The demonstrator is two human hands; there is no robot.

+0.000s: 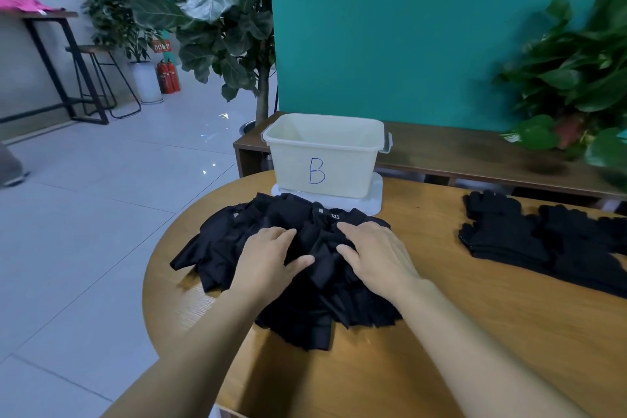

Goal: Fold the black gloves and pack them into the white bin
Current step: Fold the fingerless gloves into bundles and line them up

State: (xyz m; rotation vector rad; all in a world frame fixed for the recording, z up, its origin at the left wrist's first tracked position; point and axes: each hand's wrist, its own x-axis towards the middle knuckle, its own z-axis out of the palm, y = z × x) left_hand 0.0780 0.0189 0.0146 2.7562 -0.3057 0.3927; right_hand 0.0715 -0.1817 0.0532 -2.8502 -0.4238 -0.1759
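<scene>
— So where were the hands?
— Both lay on the pile of black gloves (305, 268) on the round tabletop (441, 332), left hand (268, 258) and right hand (376, 254) side by side, fingers relaxed and pressing the cloth, gripping nothing.
— And farther off?
— A flat stack of gloves (543, 241) lay well apart to the right. The white bin (325, 153), marked B, stood just behind the pile on its lid (373, 197).

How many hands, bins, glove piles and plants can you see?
Hands: 2, the left hand and right hand
White bin: 1
Black glove piles: 2
Plants: 3
Total: 8
</scene>
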